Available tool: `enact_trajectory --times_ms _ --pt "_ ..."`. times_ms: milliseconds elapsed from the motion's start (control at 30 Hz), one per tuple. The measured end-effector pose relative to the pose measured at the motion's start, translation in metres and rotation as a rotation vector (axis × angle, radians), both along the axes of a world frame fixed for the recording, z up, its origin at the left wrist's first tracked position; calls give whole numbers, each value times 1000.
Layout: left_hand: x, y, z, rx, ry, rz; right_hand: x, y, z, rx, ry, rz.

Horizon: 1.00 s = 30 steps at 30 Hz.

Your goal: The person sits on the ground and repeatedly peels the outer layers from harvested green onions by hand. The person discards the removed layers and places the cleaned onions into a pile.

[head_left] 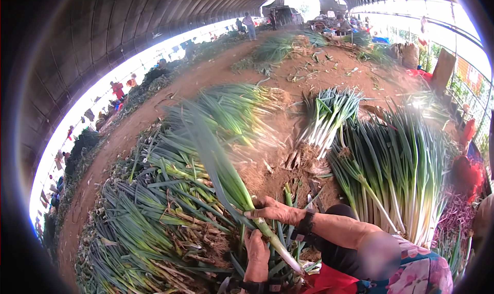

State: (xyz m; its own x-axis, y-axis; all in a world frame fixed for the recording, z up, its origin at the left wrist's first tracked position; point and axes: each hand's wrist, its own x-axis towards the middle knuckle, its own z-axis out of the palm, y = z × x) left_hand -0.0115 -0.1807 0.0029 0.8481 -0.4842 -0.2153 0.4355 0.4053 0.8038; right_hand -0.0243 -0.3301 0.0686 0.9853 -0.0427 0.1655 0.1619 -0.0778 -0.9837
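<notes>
The right hand (280, 211), forearm slanting in from lower right, pinches one long green-leaved, white-shanked onion stalk (239, 193), a finger laid across it. The left hand (257, 254) points upward just below the stalk; its grip cannot be told. Left of the stalk lies a loose green onion heap (136, 227).

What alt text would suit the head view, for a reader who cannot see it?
A person's right hand grips a long green onion, with the left hand close below it. Heaped green onions lie on the left and a large pile of more sits at right, under an arched roof.
</notes>
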Motion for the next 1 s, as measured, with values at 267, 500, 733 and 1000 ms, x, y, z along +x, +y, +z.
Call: enact_trajectory --times_ms 267,500,733,1000 --pt "-5 24 -28 -79 -15 -82 18 -8 -34 -90 50 8" --pt "-18 20 -23 -264 365 -113 17 4 -29 496 217 114" --pt "-6 35 -68 312 -442 -520 23 4 -34 794 124 517" --pt "-19 74 -160 338 -126 -651 19 13 -21 1007 84 698"
